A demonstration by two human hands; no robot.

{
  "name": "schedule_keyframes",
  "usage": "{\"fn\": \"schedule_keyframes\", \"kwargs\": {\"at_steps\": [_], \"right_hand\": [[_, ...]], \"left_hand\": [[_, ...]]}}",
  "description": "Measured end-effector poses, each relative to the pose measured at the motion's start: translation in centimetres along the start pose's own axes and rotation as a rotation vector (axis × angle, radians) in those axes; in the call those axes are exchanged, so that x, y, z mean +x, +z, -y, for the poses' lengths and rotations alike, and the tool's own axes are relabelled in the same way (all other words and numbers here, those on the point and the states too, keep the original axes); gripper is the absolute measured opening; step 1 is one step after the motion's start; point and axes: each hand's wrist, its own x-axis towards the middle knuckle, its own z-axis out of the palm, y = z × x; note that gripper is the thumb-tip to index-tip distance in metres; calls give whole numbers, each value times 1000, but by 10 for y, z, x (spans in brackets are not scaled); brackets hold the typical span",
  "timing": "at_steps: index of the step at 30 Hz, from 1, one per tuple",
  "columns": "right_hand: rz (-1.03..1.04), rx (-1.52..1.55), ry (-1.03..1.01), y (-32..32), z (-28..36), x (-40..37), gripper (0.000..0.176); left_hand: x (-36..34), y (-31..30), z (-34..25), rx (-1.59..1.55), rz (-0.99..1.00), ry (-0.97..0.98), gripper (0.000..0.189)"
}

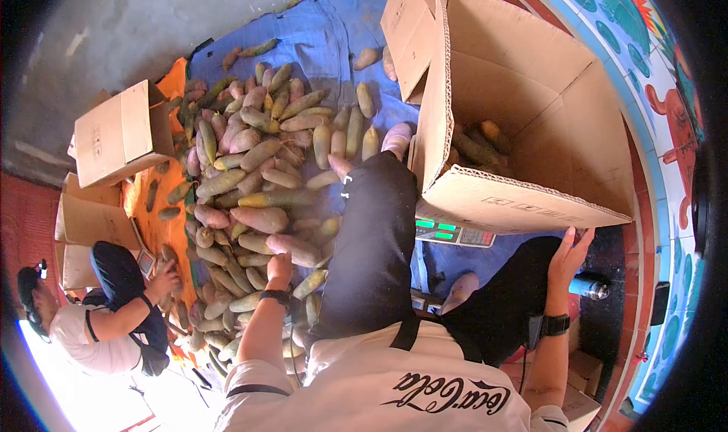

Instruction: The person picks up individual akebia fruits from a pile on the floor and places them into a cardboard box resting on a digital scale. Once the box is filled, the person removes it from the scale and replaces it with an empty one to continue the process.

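Note:
My left hand (pixel 279 271) is closed on the near end of a pink radish (pixel 294 248) at the edge of the pile. Around it lie many long radishes (pixel 262 161), pink, green and yellowish, heaped on a blue sheet. My right hand (pixel 569 261) has its fingers stretched out against the near edge of a large cardboard box (pixel 523 197). Several dark greenish radishes (pixel 479 145) lie at the bottom of this box. Part of a scale (pixel 455 233) with green displays shows under the box's near side.
A second cardboard box (pixel 409 34) stands behind the large one. At left, another person (pixel 98 318) crouches near more boxes (pixel 121 132), a hand among the radishes. A blue cylinder (pixel 588 288) lies right of my knee. A painted tiled wall (pixel 667 151) borders the right side.

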Motion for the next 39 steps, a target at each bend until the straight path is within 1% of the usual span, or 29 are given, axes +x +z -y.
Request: {"fn": "schedule_keyframes", "kwargs": {"at_steps": [1, 2, 4, 5, 7, 8, 9, 11, 12, 13, 14, 15, 17, 18, 19, 21, 23, 25, 27, 28, 30, 31, 33, 34, 35, 36, 37, 38, 39], "right_hand": [[2, -3, 0, 0, -1, 0, 43], [-1, -9, -14, 0, -2, 1, 43], [-5, -23, -24, 0, -3, 1, 43], [-13, -15, -31, 0, -2, 1, 43], [-26, -21, -32, 1, -3, 1, 42], [-25, -51, -20, 0, -3, 1, 42], [-24, -83, -8, 0, -4, 0, 42], [-17, -29, 12, 0, 0, 1, 41], [-4, -21, 35, -1, 1, 1, 43], [9, -11, 57, -1, 1, 1, 46], [6, -20, 60, -1, 3, 1, 46], [-15, -55, 27, 0, 5, 1, 44], [-36, -94, -5, 0, 5, 1, 43], [-13, -61, 24, 0, 4, 1, 43], [10, -27, 53, -1, 4, 1, 43], [23, -28, 66, -2, 6, 2, 43], [35, -29, 80, -3, 7, 1, 43], [16, -11, 31, -2, 8, 1, 43], [11, -13, 27, -1, 10, 1, 42], [5, -16, 22, -1, 11, 1, 42], [5, -31, 32, -2, 9, 0, 41], [5, -45, 40, -1, 8, 0, 41], [5, -42, 49, -2, 1, 0, 40], [2, -39, 60, -1, -3, 0, 40], [-23, -95, 17, 0, -5, 1, 40], [-24, -88, 6, 0, -2, 1, 41], [-25, -83, -6, 0, 1, 1, 42], [-14, -74, -7, -1, 2, 1, 42], [-4, -67, -3, -2, 1, 1, 42]], "left_hand": [[1, -1, -1, -92, -14, -64, 40], [2, -3, -3, -94, -10, -64, 40], [3, -18, -15, -179, 110, -277, 38], [3, -17, -14, -179, 116, -270, 38], [4, -28, -20, 64, 139, -111, 33], [2, -33, -25, -61, 164, -228, 29], [6, -20, -14, 163, 182, -72, 25], [5, -17, -13, -39, 118, -173, 32], [6, -16, -14, -188, 78, -288, 43], [6, -12, -12, -249, 19, -299, 53], [9, 2, -2, -307, 44, -335, 53], [10, 0, -5, -364, 68, -373, 52], [7, -5, -10, -294, 65, -341, 52], [5, -13, -16, -224, 56, -312, 52], [6, -9, -15, -225, 59, -308, 52], [6, -2, -8, -137, 6, -193, 54], [7, 5, -4, -107, -22, -196, 56], [7, 2, -6, -77, -52, -202, 58], [7, -3, -9, -213, -6, -335, 59], [8, -5, -11, -211, -5, -336, 59], [7, -12, -18, -291, -14, -439, 61], [6, -16, -22, -290, -14, -443, 61], [1, -23, -27, -304, -32, -336, 56], [3, -13, -19, -92, 12, -215, 43], [8, -5, -9, 97, 174, -158, 27], [7, 15, 4, 157, 113, -92, 25], [2, 0, -7, 216, 55, -24, 22], [-5, -17, -19, 85, 148, -115, 23], [-1, 12, 4, 368, 242, 94, 24]]}}
